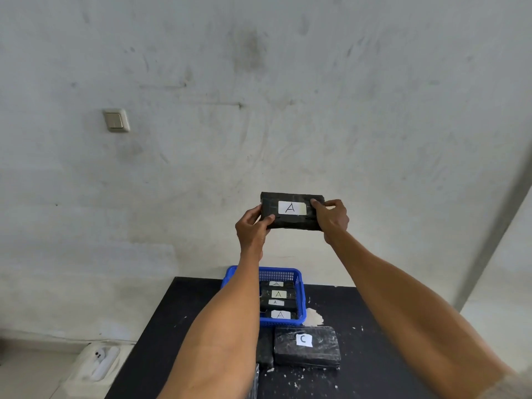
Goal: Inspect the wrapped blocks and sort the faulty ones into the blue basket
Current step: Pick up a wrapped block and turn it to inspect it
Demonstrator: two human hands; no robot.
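Note:
I hold a black wrapped block [292, 218] with a white label marked "A" up in front of the wall, well above the table. My left hand [251, 228] grips its left end and my right hand [332, 218] grips its right end. Below, the blue basket [300, 295] stands at the table's far edge and holds several black blocks labelled "A" [278, 294]. In front of the basket lies a wrapped block labelled "C" [307, 348]. Another dark block [264, 351] lies to its left, partly hidden by my left forearm.
The black table [368, 326] has white crumbs and a chipped white patch [315, 315] near the basket. A light switch [116, 120] sits on the wall at left. A white object [100, 361] lies on the floor left of the table.

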